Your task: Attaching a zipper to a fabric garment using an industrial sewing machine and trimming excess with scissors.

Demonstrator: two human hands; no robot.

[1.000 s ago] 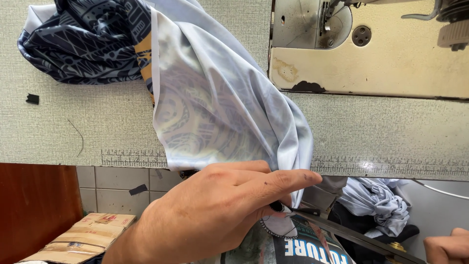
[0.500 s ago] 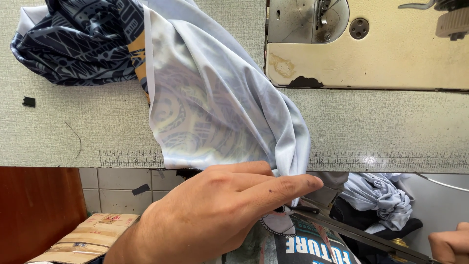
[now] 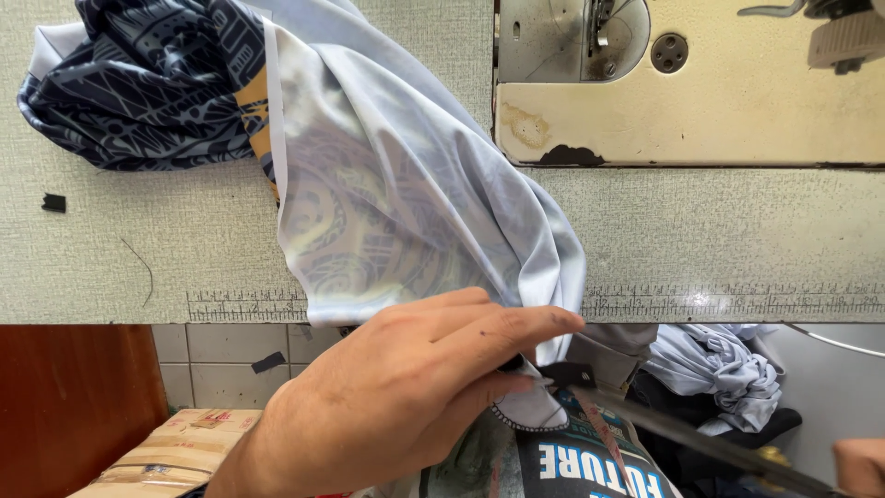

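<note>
A garment (image 3: 396,184) lies bunched on the sewing table (image 3: 737,240). Its pale grey inside faces up and its navy patterned side shows at the far left. My left hand (image 3: 406,397) reaches in from the lower left, fingers pointing right, and pinches the garment's lower edge where it hangs over the table's front edge. Only a sliver of my right hand (image 3: 862,466) shows at the bottom right corner. A long dark blade (image 3: 701,438) runs from near it toward my left hand. What the right hand grips is hidden.
A cream sewing machine base (image 3: 691,92) with chipped paint sits at the back right. A ruler strip runs along the table's front edge. Below are a cardboard box (image 3: 166,452), a heap of pale cloth (image 3: 719,369) and a dark printed garment (image 3: 590,461).
Almost nothing: my left hand keeps its pinch on the fabric edge and has shifted very slightly. The right hand stays at the bottom right corner.
</note>
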